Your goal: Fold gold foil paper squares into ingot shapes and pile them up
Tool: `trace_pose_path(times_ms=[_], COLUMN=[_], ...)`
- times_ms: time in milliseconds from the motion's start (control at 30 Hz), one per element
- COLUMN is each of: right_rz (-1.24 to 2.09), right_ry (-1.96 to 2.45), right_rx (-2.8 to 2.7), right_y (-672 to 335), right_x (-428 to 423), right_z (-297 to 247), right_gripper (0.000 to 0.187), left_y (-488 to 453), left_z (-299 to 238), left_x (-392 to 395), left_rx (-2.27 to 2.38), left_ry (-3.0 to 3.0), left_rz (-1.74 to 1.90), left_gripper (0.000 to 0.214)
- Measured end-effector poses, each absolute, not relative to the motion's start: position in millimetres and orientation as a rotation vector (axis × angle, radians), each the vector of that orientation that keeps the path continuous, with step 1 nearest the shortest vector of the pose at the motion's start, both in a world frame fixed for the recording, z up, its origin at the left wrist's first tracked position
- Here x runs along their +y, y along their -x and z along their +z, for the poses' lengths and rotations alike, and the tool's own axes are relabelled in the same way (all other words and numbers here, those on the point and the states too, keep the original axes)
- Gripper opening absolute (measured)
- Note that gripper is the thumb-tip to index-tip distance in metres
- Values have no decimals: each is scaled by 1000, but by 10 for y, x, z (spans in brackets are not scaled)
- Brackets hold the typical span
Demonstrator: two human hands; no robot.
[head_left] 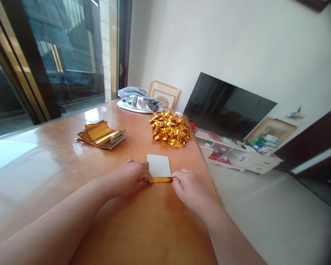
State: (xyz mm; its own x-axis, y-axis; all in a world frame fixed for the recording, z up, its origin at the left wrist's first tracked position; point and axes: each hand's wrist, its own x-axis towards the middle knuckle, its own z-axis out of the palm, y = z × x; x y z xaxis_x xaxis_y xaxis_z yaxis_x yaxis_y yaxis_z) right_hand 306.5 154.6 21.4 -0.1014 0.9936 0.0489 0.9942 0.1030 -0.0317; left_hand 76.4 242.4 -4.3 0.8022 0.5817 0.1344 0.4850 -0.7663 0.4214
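A sheet of gold foil paper (158, 166) lies white side up on the wooden table, its near edge folded over into a narrow gold strip. At the strip's left end, my left hand (135, 173) pinches the fold with curled fingers. My right hand (189, 187) grips the right end of the same fold, thumb and fingers closed together. Beyond my left hand sits a stack of gold foil sheets (102, 135), slightly curled. A heap of folded gold foil pieces (171, 129) rests farther back, near the table's right edge.
Folded grey cloth (139, 101) lies at the table's far end, with picture frames (164, 94) behind it. The wooden table (143, 228) drops off on the right. Past it stand a television (227, 106) and a low white cabinet (239, 156). Glass doors (66, 55) line the left.
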Motion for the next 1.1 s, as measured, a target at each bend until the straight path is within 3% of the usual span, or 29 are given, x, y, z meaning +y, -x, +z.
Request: trace_pose_path(times_ms=[167, 833, 1100], right_rz=[40, 86, 237], right_ry=[1803, 1822, 1712], right_rx=[-2445, -2273, -2178], right_y=[-3002, -3037, -3088], right_x=[1580, 1673, 1728], right_z=[101, -10, -151], right_gripper=[29, 27, 11], left_y=[-743, -639, -667], left_z=[-52, -78, -147], left_x=[2442, 2575, 2602], left_rx=[763, 901, 970], left_ry=[-2591, -2405, -2379], left_rz=[355, 333, 452], left_gripper=[26, 29, 22])
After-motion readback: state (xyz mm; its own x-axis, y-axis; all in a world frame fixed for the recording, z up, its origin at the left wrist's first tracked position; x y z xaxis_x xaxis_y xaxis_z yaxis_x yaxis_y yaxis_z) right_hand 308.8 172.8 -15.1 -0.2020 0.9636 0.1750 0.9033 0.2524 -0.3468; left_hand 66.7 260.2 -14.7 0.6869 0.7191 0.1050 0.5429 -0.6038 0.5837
